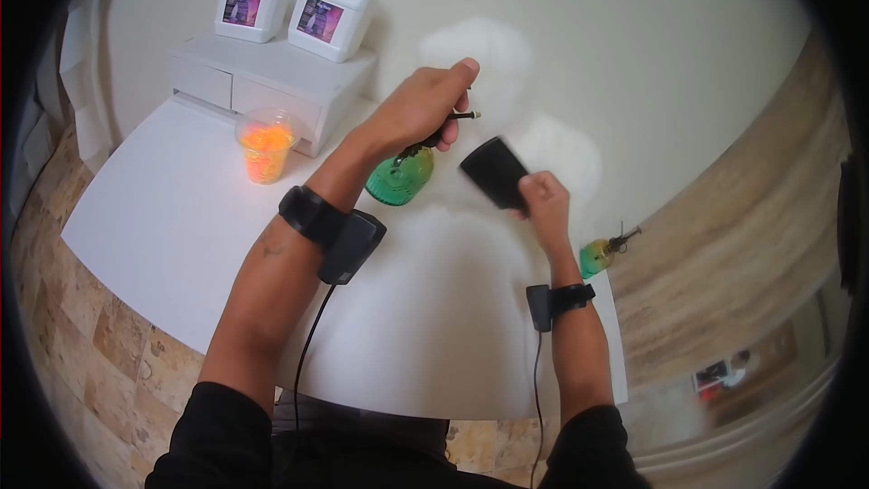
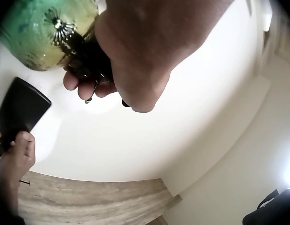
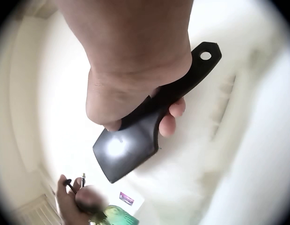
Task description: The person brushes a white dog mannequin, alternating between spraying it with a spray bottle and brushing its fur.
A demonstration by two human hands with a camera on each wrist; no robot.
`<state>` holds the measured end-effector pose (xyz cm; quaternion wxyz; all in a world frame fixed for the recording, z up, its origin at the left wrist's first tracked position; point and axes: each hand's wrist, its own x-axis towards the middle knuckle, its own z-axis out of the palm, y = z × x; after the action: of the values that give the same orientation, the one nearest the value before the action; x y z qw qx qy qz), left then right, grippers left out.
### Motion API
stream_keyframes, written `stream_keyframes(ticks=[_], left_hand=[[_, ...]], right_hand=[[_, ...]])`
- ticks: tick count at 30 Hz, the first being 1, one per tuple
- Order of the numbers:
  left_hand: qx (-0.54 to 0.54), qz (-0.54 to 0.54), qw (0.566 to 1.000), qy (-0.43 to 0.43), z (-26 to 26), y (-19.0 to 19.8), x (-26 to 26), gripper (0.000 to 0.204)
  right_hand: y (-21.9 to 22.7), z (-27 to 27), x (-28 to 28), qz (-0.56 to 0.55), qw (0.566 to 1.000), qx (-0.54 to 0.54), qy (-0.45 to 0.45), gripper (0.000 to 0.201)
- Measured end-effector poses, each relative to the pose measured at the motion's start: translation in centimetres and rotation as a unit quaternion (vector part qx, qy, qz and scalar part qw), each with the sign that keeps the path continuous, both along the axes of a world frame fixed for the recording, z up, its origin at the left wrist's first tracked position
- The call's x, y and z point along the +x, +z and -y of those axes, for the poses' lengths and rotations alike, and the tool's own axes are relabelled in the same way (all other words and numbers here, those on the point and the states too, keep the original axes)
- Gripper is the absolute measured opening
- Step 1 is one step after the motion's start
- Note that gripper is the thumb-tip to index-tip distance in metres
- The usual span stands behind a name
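My left hand (image 1: 424,101) grips the black spray top of a ribbed green-and-yellow glass spray bottle (image 1: 398,183). In the left wrist view, its fingers curl round the dark neck, and the bottle's body (image 2: 42,33) shows beyond the hand. Opposite, my right hand (image 1: 546,201) holds a flat black paddle-shaped tool (image 1: 493,172) by its handle. The right wrist view shows the tool's smooth, widening head (image 3: 128,147) and a hole near the handle's end. The tool's head points toward the bottle, with a gap between them.
A second green-and-yellow spray bottle (image 1: 594,259) stands at the white table's right edge. A clear cup (image 1: 267,149) of orange and yellow pieces is at the left. Behind it, two white jugs (image 1: 253,0) stand on a white drawer unit (image 1: 272,77). Cables hang from both wrist cameras.
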<state>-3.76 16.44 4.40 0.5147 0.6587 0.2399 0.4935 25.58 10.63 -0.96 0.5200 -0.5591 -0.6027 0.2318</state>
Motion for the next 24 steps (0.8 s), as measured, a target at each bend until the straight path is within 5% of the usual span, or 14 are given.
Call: stream_keyframes(ticks=[7, 12, 16, 22, 24], left_hand=[[0.010, -0.100, 0.995, -0.013, 0.3, 0.1, -0.1, 0.061], [0.015, -0.051, 0.999, 0.009, 0.7, 0.2, 0.3, 0.062], [0.009, -0.057, 0.998, 0.028, 1.2, 0.3, 0.4, 0.063], [0.011, -0.091, 0.995, 0.040, 0.9, 0.2, 0.6, 0.062], [0.011, -0.106, 0.993, 0.055, 1.1, 0.3, 0.6, 0.062]], right_hand=[[-1.3, 2.0, -0.1, 0.165, 0.975, -0.137, 0.055, 0.022], [0.6, 2.2, -0.6, -0.069, 0.997, 0.004, 0.017, 0.022], [1.4, 0.8, 0.7, -0.115, 0.988, 0.098, 0.020, 0.025], [0.3, 0.2, 0.7, -0.084, 0.995, 0.047, 0.030, 0.025], [-0.4, 0.3, 0.5, 0.035, 0.997, -0.051, 0.034, 0.025]])
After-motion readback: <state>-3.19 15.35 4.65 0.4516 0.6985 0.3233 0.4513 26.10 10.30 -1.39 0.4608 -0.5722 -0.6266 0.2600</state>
